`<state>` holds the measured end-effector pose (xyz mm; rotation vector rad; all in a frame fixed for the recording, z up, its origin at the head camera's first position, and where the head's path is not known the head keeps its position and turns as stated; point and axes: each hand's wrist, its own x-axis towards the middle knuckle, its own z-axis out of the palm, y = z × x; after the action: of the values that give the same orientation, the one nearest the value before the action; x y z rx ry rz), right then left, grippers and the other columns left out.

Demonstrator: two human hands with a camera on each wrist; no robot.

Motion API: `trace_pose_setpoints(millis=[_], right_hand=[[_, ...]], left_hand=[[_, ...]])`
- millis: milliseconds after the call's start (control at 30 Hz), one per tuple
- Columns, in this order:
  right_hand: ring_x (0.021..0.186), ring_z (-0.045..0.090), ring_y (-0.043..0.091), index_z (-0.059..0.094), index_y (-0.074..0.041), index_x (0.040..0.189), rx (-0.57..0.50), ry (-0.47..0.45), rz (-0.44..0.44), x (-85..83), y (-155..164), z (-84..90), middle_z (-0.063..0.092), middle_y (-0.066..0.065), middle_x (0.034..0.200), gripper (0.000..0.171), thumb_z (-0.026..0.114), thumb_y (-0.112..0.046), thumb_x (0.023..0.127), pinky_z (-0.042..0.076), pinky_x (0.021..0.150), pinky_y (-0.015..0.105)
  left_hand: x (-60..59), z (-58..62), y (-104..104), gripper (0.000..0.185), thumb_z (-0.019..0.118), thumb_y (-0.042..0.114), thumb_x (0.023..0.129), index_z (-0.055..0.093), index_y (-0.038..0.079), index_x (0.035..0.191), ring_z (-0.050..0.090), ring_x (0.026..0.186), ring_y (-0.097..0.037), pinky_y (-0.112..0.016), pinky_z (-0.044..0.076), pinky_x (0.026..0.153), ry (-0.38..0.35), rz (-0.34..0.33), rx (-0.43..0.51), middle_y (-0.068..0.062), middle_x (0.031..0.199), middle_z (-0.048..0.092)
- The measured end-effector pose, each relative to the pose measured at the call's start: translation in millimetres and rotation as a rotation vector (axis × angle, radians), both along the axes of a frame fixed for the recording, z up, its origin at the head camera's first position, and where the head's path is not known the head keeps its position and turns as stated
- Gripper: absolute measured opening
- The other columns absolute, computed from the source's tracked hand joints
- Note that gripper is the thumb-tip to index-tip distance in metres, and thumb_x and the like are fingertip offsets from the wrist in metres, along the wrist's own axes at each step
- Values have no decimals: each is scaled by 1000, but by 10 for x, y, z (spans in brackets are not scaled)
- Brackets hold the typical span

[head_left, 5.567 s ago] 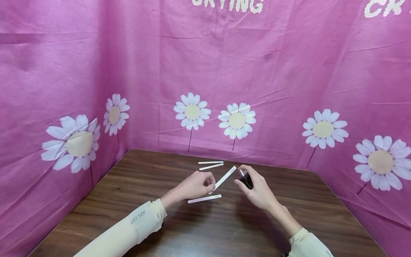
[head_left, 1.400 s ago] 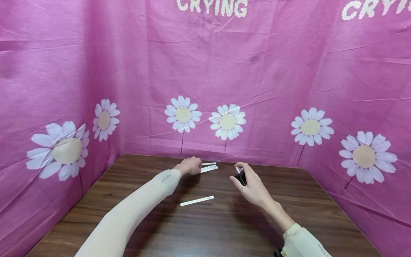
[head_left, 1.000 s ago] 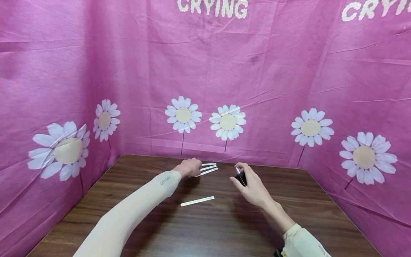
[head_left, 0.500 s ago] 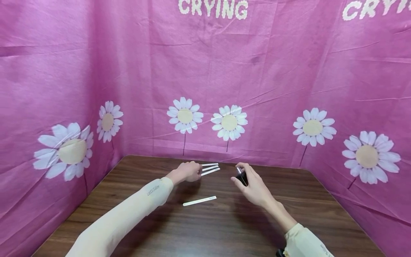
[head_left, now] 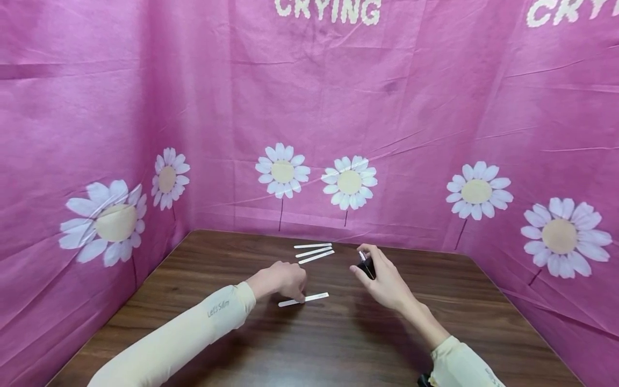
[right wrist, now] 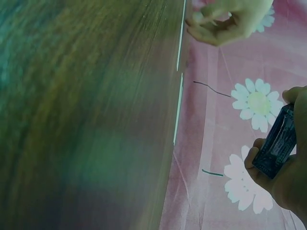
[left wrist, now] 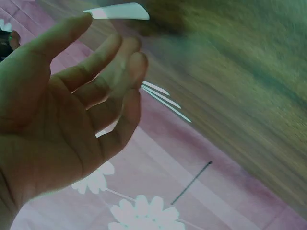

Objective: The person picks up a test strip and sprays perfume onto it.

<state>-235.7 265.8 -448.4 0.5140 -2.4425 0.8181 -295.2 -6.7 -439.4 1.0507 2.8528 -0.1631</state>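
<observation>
One white paper strip point(head_left: 317, 296), resembling a perfume test strip, lies on the wooden table toward the near side. My left hand point(head_left: 282, 279) is over its middle, fingertips at or just above it. In the left wrist view the thumb tip meets the strip point(left wrist: 124, 11) while the loosely bent fingers stay apart from the thumb. Farther back, three similar strips point(head_left: 316, 257) lie in a narrow fan. My right hand point(head_left: 387, 285) grips a dark spray bottle point(head_left: 368, 269) with a silver nozzle, likely perfume. Its flat, dark glassy body point(right wrist: 277, 143) shows in the right wrist view.
The dark wooden table point(head_left: 271, 349) ends at a pink curtain point(head_left: 411, 107) printed with daisies, which encloses the back and both sides. A small black object point(head_left: 424, 380) sits by the right sleeve.
My left hand has laid a third strip beside the two at the back, let go, and come nearer to the front strip. The right hand keeps the bottle in about the same place.
</observation>
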Motion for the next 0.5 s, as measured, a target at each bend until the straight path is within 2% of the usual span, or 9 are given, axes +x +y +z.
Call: trace_pose_setpoints(millis=[100,200,500], right_hand=[[108,58,22,49,-19,135,1,-3,0,-4,4,3,59,8,125,50,72,-41,95,48,85,46],[107,58,22,49,-21,134,4,0,-1,-5,2,6,59,8,124,50,72,-41,95,48,85,46],[106,58,20,50,-19,134,8,-7,5,14,-21,-4,58,4,120,50,72,-42,95,47,87,45]], left_hand=[[92,6,8,31,84,41,78,63,25,60,55,62,-12,-38,49,62,14,5,-25,11,66,57],[140,-3,3,31,84,35,76,62,24,59,54,62,-12,-37,47,61,29,3,-24,10,66,55],[180,-90,-18,25,81,20,73,62,22,56,52,61,-12,-36,47,59,63,-31,18,8,67,53]])
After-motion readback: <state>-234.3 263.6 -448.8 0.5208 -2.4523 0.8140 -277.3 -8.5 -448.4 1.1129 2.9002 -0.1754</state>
